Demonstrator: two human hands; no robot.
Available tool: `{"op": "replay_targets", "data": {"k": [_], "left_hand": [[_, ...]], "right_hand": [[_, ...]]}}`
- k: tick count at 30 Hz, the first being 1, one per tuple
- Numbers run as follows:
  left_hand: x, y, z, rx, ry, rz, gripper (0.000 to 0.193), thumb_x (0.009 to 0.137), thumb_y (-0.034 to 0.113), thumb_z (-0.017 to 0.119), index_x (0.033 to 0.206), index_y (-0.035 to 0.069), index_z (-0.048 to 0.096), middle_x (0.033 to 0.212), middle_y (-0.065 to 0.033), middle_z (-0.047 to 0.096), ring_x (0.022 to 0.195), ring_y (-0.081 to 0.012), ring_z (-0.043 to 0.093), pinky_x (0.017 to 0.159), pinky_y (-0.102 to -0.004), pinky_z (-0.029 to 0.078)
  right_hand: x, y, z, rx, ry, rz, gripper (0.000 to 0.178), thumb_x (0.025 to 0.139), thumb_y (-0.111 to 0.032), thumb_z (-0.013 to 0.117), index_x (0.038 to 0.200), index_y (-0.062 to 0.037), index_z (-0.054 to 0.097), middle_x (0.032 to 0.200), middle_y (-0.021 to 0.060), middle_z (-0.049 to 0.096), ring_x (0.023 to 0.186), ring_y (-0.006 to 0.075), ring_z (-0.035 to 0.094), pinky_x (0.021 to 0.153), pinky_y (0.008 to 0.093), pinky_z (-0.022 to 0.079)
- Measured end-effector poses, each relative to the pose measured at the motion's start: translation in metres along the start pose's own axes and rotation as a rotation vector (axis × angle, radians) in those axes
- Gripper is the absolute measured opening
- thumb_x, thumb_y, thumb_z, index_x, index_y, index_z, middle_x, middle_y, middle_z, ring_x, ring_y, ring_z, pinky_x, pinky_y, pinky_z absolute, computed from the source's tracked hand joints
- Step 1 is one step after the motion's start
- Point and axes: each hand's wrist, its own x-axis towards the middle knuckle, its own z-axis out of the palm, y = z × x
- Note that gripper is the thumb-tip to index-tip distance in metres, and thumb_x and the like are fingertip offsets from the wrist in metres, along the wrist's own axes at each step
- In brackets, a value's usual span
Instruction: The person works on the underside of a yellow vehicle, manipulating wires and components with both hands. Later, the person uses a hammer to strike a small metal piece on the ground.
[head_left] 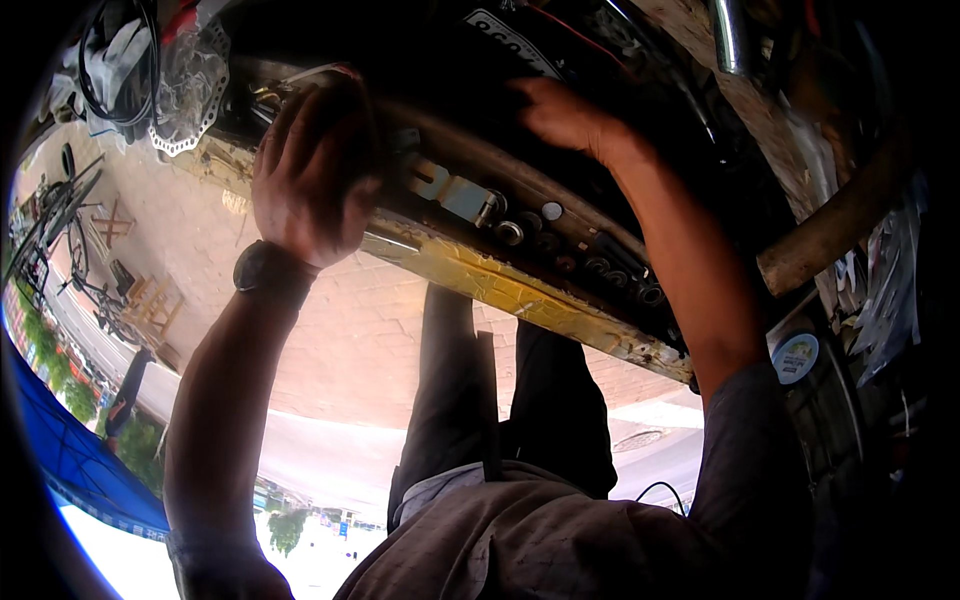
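Paved ground (340, 360) below; left hand (315, 180) arched over scuffed, yellow-edged tray (470, 268) holding round metal rings (510, 233); right hand (565, 115) extended into shadow; fingers pinching or spread, cannot tell

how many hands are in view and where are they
2: the left hand is over the left part of the yellow-edged tray; the right hand is toward its far side, fingertips lost in shadow. Others could be hidden in the dark areas.

A grey-brown shirt (560, 540) w/ short slvs. (745, 430) tops dk. trousers (440, 370); a rounded, dk. watch (252, 266) wraps the L wrist (296, 240).
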Motion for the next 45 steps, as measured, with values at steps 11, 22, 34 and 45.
{"op": "replay_targets", "data": {"k": [11,22,34,45], "left_hand": [[-0.001,0.001,-0.001,-0.009,-0.001,-0.024,0.06,0.101,0.057,0.04,0.127,0.01,0.068,0.144,-0.0201,0.058,0.135,-0.0441,0.052,0.11,-0.0538,0.044],[-0.002,0.001,-0.005,-0.004,-0.022,-0.039,0.066,0.101,0.057,0.042,0.134,0.005,0.063,0.144,-0.0226,0.056,0.134,-0.0465,0.051,0.11,-0.0554,0.043],[-0.004,0.002,-0.01,-0.035,-0.024,-0.055,0.054,0.098,0.05,0.051,0.13,0.009,0.067,0.145,-0.0218,0.056,0.136,-0.0469,0.05,0.112,-0.0549,0.042],[-0.003,0.008,-0.016,-0.085,-0.012,-0.089,0.048,0.084,0.034,0.068,0.128,0.014,0.068,0.146,-0.0194,0.053,0.139,-0.0435,0.048,0.113,-0.0541,0.042]], "right_hand": [[0.003,-0.014,0.01,0.29,0.304,0.09,0.041,0.101,-0.028,0.059,0.135,-0.0069,0.067,0.115,0.0125,0.074,0.114,0.0237,0.066,0.103,0.0381,0.047],[0.003,-0.051,-0.001,0.177,0.281,0.161,0.058,0.095,-0.066,0.062,0.093,-0.0087,0.072,0.087,0.0008,0.066,0.079,0.0139,0.061,0.067,0.0312,0.047],[-0.046,-0.1,0.004,-0.114,0.459,0.13,0.023,0.1,-0.021,0.063,0.09,-0.0022,0.072,0.067,0.0131,0.065,0.061,0.0212,0.063,0.062,0.0371,0.05],[-0.203,-0.115,0.046,-0.082,0.719,-0.109,0.028,0.099,-0.008,0.064,0.125,0.0024,0.068,0.089,0.0126,0.072,0.073,0.0142,0.066,0.068,0.0281,0.053]]}}
